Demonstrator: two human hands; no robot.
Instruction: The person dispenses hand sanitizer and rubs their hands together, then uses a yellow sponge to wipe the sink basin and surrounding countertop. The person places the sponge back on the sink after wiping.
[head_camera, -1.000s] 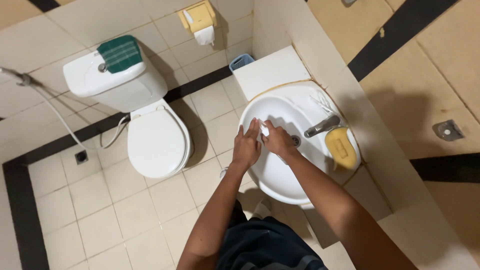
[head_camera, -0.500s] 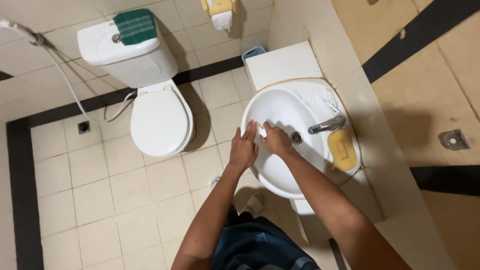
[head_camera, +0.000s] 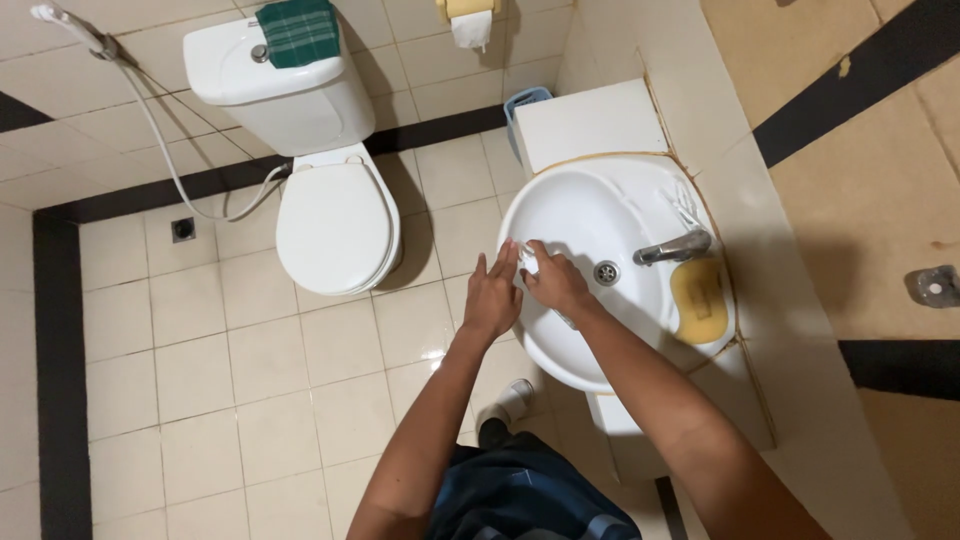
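My left hand (head_camera: 492, 296) flat, fingers spread, over the sink (head_camera: 590, 215) rim, my right hand (head_camera: 553, 280) pinching a small white bit (head_camera: 528, 263) — soap perhaps, cannot tell — beside the drain (head_camera: 606, 272), tap (head_camera: 672, 247) and yellow sponge (head_camera: 698, 298) just beyond.

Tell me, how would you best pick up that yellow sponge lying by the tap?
Probably from above, pinching the yellow sponge across its two long edges. It lies flat on the basin rim, with the tap crowding its far end, so the long sides look freest.

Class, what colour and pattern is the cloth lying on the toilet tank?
Dark green with a lighter check, the cloth shows best in the head view.
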